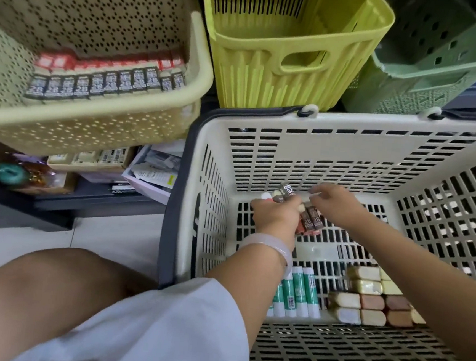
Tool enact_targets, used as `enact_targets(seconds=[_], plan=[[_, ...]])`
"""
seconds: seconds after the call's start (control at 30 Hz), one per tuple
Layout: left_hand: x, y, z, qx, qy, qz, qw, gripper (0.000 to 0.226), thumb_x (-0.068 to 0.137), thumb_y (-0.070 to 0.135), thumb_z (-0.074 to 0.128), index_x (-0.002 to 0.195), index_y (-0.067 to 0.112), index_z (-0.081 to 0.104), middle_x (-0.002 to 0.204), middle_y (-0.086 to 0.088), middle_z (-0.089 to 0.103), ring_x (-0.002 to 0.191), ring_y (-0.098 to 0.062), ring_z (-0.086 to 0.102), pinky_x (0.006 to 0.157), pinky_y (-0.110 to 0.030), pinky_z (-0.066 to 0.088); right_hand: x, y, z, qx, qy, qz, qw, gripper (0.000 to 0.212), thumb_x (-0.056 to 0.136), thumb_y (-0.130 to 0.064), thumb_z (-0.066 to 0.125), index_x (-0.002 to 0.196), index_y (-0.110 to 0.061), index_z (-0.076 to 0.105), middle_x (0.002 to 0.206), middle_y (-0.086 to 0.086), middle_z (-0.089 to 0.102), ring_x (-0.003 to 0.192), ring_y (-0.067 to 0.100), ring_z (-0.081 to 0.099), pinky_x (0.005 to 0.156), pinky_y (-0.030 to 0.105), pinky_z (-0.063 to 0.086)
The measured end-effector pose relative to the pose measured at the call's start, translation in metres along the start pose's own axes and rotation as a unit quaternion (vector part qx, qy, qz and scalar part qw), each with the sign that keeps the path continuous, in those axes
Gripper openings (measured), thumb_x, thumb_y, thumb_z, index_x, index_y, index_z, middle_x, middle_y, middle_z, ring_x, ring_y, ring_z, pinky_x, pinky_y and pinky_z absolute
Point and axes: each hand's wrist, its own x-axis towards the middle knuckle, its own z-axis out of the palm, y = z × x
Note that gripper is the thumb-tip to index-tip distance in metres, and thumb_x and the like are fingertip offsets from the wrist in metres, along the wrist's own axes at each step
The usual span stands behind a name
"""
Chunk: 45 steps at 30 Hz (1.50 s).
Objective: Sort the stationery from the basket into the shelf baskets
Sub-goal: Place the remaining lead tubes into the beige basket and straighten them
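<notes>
Both my hands reach into the large cream shopping basket point(349, 149) on the floor. My left hand point(275, 216) grips a bundle of small brown "2B" lead packs point(286, 193), some sticking out above and below the fist. My right hand point(335, 203) pinches at the same bundle from the right. At the basket's near side lie green-and-white glue sticks point(299, 292) and a block of wrapped erasers point(370, 298). The beige shelf basket point(91, 127) at upper left holds rows of the same 2B packs point(107, 82).
A yellow-green basket point(294, 50) stands behind the cream one, with nothing visible inside. A green basket point(431, 67) is at upper right. Below the beige basket a dark shelf holds boxes and packets point(151, 170). My knee point(42, 292) is at lower left.
</notes>
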Motion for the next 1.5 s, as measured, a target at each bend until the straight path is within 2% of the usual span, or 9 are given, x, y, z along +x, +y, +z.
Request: enact_targets(seconds=[0.07, 0.17, 0.33, 0.47, 0.67, 0.83, 1.1, 1.3, 1.5], plan=[[-0.013, 0.014, 0.0, -0.033, -0.034, 0.001, 0.999, 0.039, 0.077, 0.019, 0.073, 0.108, 0.005, 0.053, 0.098, -0.011, 0.067, 0.079, -0.022, 0.066, 0.068, -0.033, 0.057, -0.013, -0.02, -0.013, 0.12, -0.042, -0.054, 0.99, 0.025, 0.097, -0.017, 0.042, 0.112, -0.015, 0.062, 0.103, 0.003, 0.065, 0.086, 0.009, 0.06, 0.077, 0.023, 0.048], [-0.035, 0.037, -0.012, -0.055, -0.123, 0.037, 0.99, 0.015, 0.081, 0.019, 0.07, 0.087, 0.013, 0.058, 0.085, -0.008, 0.067, 0.065, -0.016, 0.065, 0.058, -0.026, 0.057, -0.035, -0.047, -0.032, 0.191, -0.046, -0.111, 0.974, 0.027, 0.098, -0.015, 0.041, 0.112, -0.012, 0.063, 0.102, 0.007, 0.066, 0.086, 0.013, 0.06, 0.081, 0.03, 0.051], [-0.073, 0.07, -0.061, -0.059, -0.271, 0.109, 0.954, 0.008, 0.082, 0.022, 0.068, 0.087, 0.016, 0.064, 0.081, -0.004, 0.072, 0.075, -0.017, 0.07, 0.062, -0.027, 0.058, -0.073, -0.094, -0.049, 0.256, -0.042, -0.182, 0.948, 0.027, 0.096, -0.018, 0.045, 0.115, -0.011, 0.062, 0.075, 0.002, 0.057, 0.057, 0.004, 0.047, 0.052, 0.014, 0.041], [-0.101, 0.093, -0.102, -0.088, -0.32, 0.152, 0.931, 0.009, 0.085, 0.021, 0.064, 0.084, 0.014, 0.07, 0.083, -0.008, 0.073, 0.076, -0.02, 0.071, 0.066, -0.034, 0.059, -0.1, -0.133, -0.057, 0.225, -0.082, -0.265, 0.934, 0.025, 0.093, -0.032, 0.049, 0.115, -0.035, 0.059, 0.055, -0.016, 0.048, 0.053, 0.001, 0.043, 0.052, 0.014, 0.039], [-0.129, 0.13, -0.166, -0.098, -0.294, 0.196, 0.93, 0.021, 0.083, 0.023, 0.062, 0.097, 0.008, 0.062, 0.083, -0.01, 0.073, 0.075, -0.02, 0.071, 0.063, -0.03, 0.058, -0.119, -0.205, -0.052, 0.162, -0.166, -0.32, 0.919, 0.05, 0.071, -0.038, 0.065, 0.119, -0.035, 0.05, 0.076, -0.011, 0.058, 0.064, 0.004, 0.054, 0.058, 0.017, 0.047], [-0.134, 0.158, -0.213, -0.14, -0.264, 0.244, 0.923, 0.007, 0.088, 0.009, 0.057, 0.091, 0.005, 0.061, 0.077, -0.009, 0.073, 0.073, -0.019, 0.071, 0.066, -0.033, 0.059, -0.114, -0.263, -0.028, 0.251, -0.15, -0.321, 0.901, 0.023, 0.085, -0.01, 0.061, 0.098, -0.019, 0.045, 0.071, -0.002, 0.053, 0.051, 0.004, 0.051, 0.051, 0.017, 0.044], [-0.104, 0.21, -0.263, -0.171, -0.109, 0.284, 0.937, 0.009, 0.085, 0.003, 0.062, 0.09, 0.006, 0.055, 0.097, -0.013, 0.064, 0.087, -0.025, 0.064, 0.056, -0.03, 0.058, -0.077, -0.331, -0.003, 0.298, -0.111, -0.302, 0.899, 0.009, 0.086, -0.01, 0.062, 0.09, -0.015, 0.057, 0.063, -0.002, 0.062, 0.055, 0.008, 0.058, 0.055, 0.018, 0.05], [-0.069, 0.225, -0.283, -0.179, -0.087, 0.304, 0.932, 0.012, 0.085, 0.003, 0.062, 0.093, 0.011, 0.058, 0.101, -0.011, 0.065, 0.089, -0.021, 0.064, 0.055, -0.027, 0.056, -0.022, -0.332, 0.006, 0.037, 0.056, -0.224, 0.972, 0.026, 0.083, -0.019, 0.067, 0.063, -0.016, 0.051, 0.058, -0.003, 0.059, 0.048, 0.003, 0.055, 0.049, 0.013, 0.044], [-0.055, 0.23, -0.275, -0.161, -0.121, 0.288, 0.936, 0.01, 0.086, 0.005, 0.061, 0.093, 0.01, 0.057, 0.101, -0.012, 0.064, 0.08, -0.019, 0.066, 0.057, -0.028, 0.057, 0.006, -0.336, 0.008, -0.252, 0.06, -0.14, 0.956, 0.013, 0.087, -0.017, 0.061, 0.094, -0.006, 0.061, 0.082, 0.005, 0.065, 0.06, 0.011, 0.059, 0.058, 0.023, 0.052]])
